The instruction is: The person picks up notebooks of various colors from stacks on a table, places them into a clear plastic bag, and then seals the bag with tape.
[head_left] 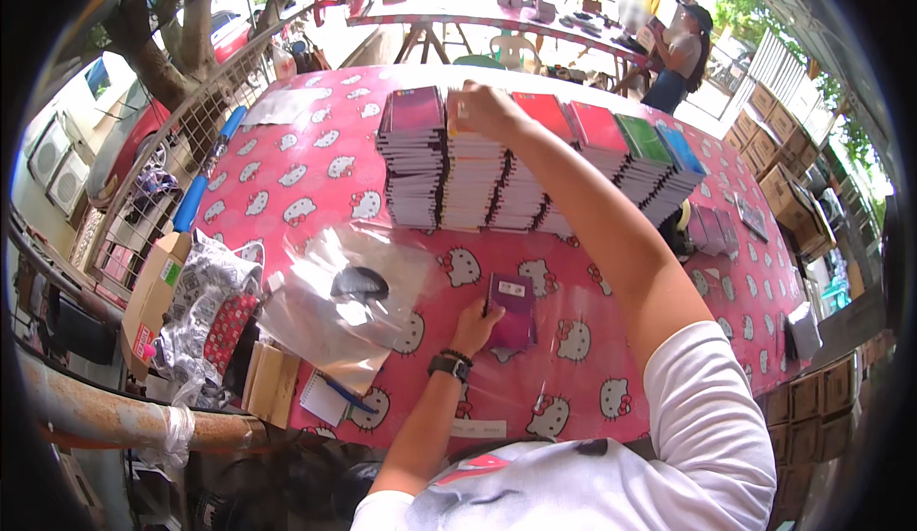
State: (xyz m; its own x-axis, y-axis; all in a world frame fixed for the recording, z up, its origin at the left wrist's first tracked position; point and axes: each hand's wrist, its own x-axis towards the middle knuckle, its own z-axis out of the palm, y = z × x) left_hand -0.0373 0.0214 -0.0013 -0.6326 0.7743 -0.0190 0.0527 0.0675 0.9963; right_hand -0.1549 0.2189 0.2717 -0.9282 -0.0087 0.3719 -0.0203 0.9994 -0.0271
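My left hand (475, 327) is closed on the left edge of a small purple notebook (512, 307), held low over the near middle of the table. My right arm reaches far forward over the stacked notebooks. At the top of the second stack (474, 182) from the left, my right hand (487, 111) is bent with its fingers curled; whatever is between them is hidden. Just left of that hand rises a stack with a purple cover (416, 109). To its right stand stacks topped by a red notebook (544, 116), a pinkish-red one (599, 128), a green one (644, 138) and a blue one (681, 149).
Clear plastic bags (353, 254) lie left of my left hand, with a dark oval patch among them. A spiral notepad (325, 397) and blue pen (350, 395) sit near the front edge. Smaller wrapped bundles (712, 230) lie right. Beyond, a person (680, 53) stands by another table (468, 10).
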